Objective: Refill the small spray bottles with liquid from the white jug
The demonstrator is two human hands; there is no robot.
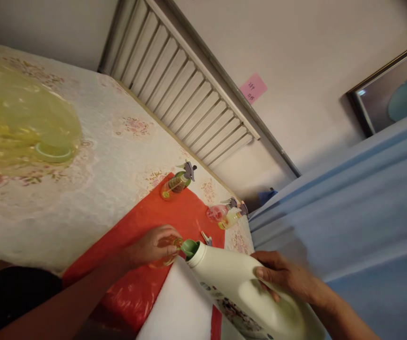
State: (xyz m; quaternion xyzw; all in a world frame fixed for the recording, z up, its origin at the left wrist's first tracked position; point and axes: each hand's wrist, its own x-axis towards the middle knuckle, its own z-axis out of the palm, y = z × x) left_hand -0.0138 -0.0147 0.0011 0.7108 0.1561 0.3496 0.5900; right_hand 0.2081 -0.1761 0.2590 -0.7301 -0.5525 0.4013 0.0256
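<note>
My left hand (pixel 156 245) is wrapped round a small clear bottle (pixel 166 259) above a red plastic sheet (pixel 132 236). My right hand (pixel 283 274) grips the handle of a large pale-green jug (pixel 232 278), tilted so its green spout (pixel 189 249) meets the mouth of the small bottle. Whether liquid is flowing I cannot tell. Just beyond the spout lies a loose spray trigger head (pixel 207 238). Farther off on the red sheet is a spray bottle (pixel 173 185) with a grey trigger. Pink (pixel 217 212) and yellow (pixel 230 219) spray bottles are near the sheet's right edge.
A floral tablecloth (pixel 114 141) covers the table. At the left sits a yellow translucent plastic bag (pixel 22 108) with a pale ring (pixel 53 153). A radiator (pixel 182 85) runs along the wall behind, with a pink note (pixel 253 88) above. Blue cloth (pixel 359 203) hangs at the right.
</note>
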